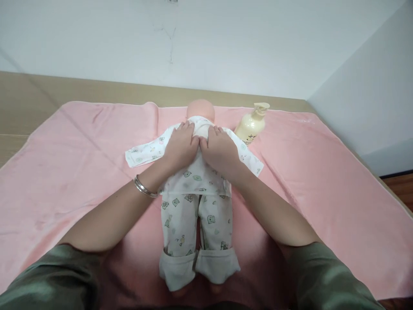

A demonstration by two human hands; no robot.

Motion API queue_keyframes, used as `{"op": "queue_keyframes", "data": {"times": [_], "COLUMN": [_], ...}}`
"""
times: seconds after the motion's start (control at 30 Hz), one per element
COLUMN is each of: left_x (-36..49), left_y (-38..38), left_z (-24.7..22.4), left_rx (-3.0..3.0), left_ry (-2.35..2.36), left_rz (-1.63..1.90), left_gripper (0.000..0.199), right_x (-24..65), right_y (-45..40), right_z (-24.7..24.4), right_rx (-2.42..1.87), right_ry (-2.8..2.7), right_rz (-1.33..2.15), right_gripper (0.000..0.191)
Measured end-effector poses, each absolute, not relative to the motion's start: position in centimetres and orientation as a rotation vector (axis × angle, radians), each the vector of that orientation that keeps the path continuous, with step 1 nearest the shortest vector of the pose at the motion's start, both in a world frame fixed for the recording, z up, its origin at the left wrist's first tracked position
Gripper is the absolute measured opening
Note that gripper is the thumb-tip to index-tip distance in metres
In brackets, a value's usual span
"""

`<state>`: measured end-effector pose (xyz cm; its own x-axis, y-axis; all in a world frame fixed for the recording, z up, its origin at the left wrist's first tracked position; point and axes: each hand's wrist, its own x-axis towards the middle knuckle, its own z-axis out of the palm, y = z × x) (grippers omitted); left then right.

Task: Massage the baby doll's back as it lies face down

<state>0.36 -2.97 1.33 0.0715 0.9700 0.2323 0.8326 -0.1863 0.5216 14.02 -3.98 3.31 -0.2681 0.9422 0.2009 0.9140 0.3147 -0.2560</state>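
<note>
A baby doll [197, 183] in a white printed top and trousers lies on a pink cloth [322, 181], its bald head away from me and its face not visible. My left hand [181, 145] rests on the upper left of the doll's back, fingers spread on the fabric. On the upper right of the back lies my right hand [221, 148], also with its fingers out over the fabric. The two thumbs meet near the middle. Both sleeves of the top stretch out sideways, and the trouser cuffs are folded up.
A cream pump bottle [252, 125] is on the cloth right of the doll's head, close to the right sleeve. Behind the cloth run a wooden surface edge [129, 91] and a pale wall [97, 43].
</note>
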Motion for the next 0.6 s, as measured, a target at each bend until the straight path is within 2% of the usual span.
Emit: {"op": "queue_keyframes", "data": {"times": [0.17, 0.3, 0.43, 0.6], "left_x": [-1.0, 0.8, 2.2, 0.9], "left_y": [-1.8, -3.8, -5.4, -3.7], "left_z": [2.2, 2.1, 2.1, 2.9], "left_rx": [2.055, 2.209, 2.314, 2.113], "left_ry": [1.826, 1.988, 1.938, 1.905], "left_rz": [0.757, 0.666, 0.653, 0.638], "left_gripper": [0.041, 0.044, 0.051, 0.052], "right_x": [13.4, 14.6, 15.7, 15.0], "right_y": [-6.2, -3.3, -0.6, -2.2], "right_z": [2.7, 2.8, 3.0, 3.0], "right_rx": [-1.596, -1.579, -1.553, -1.604], "right_ry": [-2.370, -2.325, -2.308, -2.328], "right_rz": [-0.171, 0.017, 0.265, 0.074], "right_gripper": [0.053, 0.049, 0.054, 0.052]}}
